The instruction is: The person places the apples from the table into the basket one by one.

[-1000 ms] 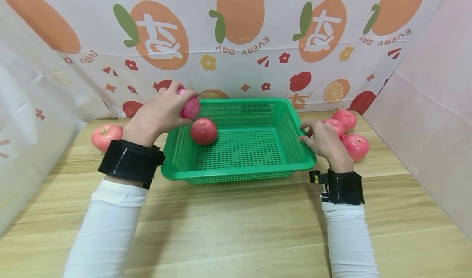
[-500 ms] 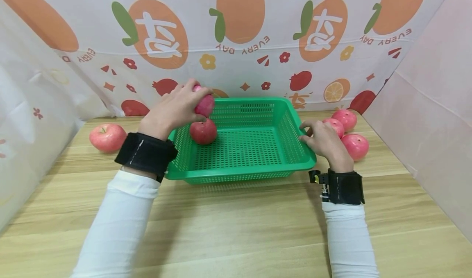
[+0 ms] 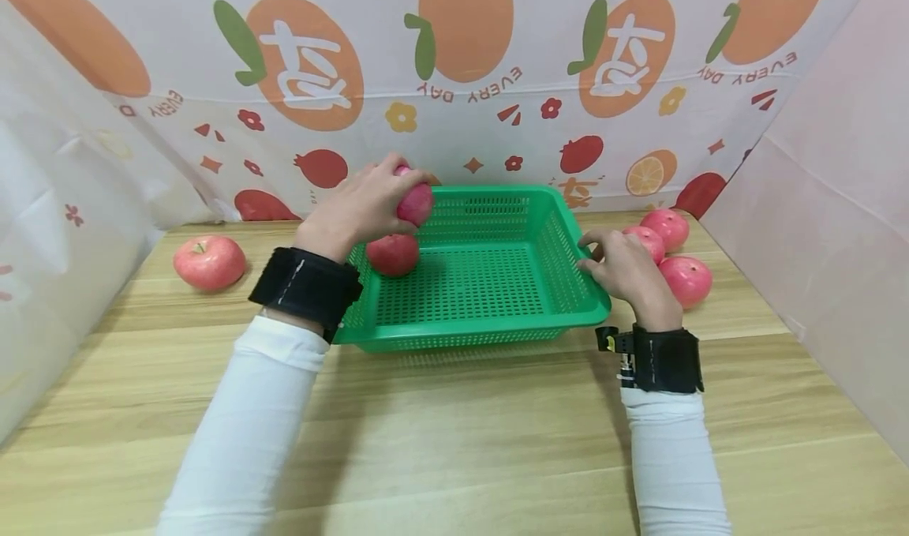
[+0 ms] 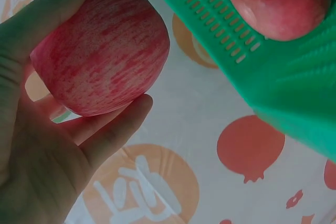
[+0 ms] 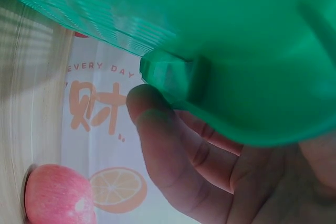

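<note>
My left hand [image 3: 358, 211] holds a red apple [image 3: 417, 204] over the left part of a green plastic basket [image 3: 469, 331]. In the left wrist view, thumb and fingers wrap around the streaked apple [image 4: 105, 45], level with the basket's rim. Inside the basket, at its left end, sits another apple [image 3: 393, 258], partly covered by the hand in the head view. My right hand [image 3: 628, 268] grips the basket's right rim. The right wrist view shows curled fingers [image 5: 170, 163] beneath the rim [image 5: 262, 135] of the basket.
To the left on the wooden table [image 3: 454, 441] lies a single apple [image 3: 209, 263]. Three apples cluster just right of the basket, the nearest apple [image 3: 686, 281] beside my right wrist. A fruit-printed cloth [image 3: 465, 141] hangs close behind the basket.
My left hand has carried its apple rightward, from the basket's left edge to above the inside. The right hand has stayed on the rim, and the basket stands where it was.
</note>
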### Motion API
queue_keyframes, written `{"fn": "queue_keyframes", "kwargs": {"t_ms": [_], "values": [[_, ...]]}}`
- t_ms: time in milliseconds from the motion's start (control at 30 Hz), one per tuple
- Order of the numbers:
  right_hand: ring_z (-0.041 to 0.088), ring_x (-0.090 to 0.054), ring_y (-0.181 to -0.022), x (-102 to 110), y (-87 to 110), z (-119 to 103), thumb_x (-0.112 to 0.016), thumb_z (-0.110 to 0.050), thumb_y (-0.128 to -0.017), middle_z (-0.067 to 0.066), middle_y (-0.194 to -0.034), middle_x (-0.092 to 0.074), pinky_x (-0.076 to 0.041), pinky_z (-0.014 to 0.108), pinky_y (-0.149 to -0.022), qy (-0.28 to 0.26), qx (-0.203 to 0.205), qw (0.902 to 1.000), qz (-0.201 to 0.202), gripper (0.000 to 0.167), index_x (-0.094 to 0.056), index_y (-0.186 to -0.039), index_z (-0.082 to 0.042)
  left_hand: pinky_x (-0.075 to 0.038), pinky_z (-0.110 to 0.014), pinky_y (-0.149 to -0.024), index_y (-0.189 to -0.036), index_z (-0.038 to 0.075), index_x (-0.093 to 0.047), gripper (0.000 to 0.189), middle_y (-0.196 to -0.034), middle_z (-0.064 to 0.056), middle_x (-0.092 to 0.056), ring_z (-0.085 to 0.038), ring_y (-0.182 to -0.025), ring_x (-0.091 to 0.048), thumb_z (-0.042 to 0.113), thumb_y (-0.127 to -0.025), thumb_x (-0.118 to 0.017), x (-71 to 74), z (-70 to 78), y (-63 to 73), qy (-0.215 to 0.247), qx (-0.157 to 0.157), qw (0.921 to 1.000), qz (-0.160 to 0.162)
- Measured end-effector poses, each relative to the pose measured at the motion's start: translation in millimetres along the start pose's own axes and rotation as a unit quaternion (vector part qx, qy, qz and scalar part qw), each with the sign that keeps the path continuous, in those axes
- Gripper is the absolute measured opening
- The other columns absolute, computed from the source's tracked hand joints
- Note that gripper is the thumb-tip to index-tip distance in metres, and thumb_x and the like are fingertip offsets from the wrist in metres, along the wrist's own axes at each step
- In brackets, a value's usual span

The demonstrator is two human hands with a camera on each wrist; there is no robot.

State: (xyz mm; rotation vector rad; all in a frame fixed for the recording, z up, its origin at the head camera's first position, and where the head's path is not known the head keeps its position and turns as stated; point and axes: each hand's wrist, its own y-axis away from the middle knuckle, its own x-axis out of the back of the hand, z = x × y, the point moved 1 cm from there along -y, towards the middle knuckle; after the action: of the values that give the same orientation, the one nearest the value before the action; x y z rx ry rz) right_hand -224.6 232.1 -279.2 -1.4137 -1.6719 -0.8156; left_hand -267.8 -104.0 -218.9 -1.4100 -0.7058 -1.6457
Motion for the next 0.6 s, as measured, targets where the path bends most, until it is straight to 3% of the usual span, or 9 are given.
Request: {"fn": "queue_keyframes", "kwargs": {"t_ms": [333,600], "values": [[0.041,-0.063,-0.092,-0.3,-0.3,-1.1,-0.065,-0.006,-0.098,0.032,-0.109,-0.065,-0.055,0.05,-0.082,0.001,0.003,1.0,0.001,0.037,-0.059,-0.13,0.011,-0.049,-0.055,-0.095,-0.149,0.009,-0.046,0.077,-0.14,-0.018,-0.048,-0.04,-0.119,-0.051,0.017,-0.083,-0.085,-6.4,6.1,-18.0,0.001,-0.023,0.9996,0.017],[0.042,-0.064,-0.092,-0.6,0.3,0.5,-0.065,-0.005,-0.098,0.032,-0.109,-0.065,-0.055,0.051,-0.082,0.0,0.005,1.0,0.005,0.036,-0.059,-0.129,0.011,-0.05,-0.053,-0.094,-0.143,0.004,-0.048,0.073,-0.138,-0.018,-0.049,-0.04,-0.119,-0.05,0.018,-0.082,-0.086,-14.2,10.8,-27.1,-0.016,-0.027,0.9994,0.018]]}}
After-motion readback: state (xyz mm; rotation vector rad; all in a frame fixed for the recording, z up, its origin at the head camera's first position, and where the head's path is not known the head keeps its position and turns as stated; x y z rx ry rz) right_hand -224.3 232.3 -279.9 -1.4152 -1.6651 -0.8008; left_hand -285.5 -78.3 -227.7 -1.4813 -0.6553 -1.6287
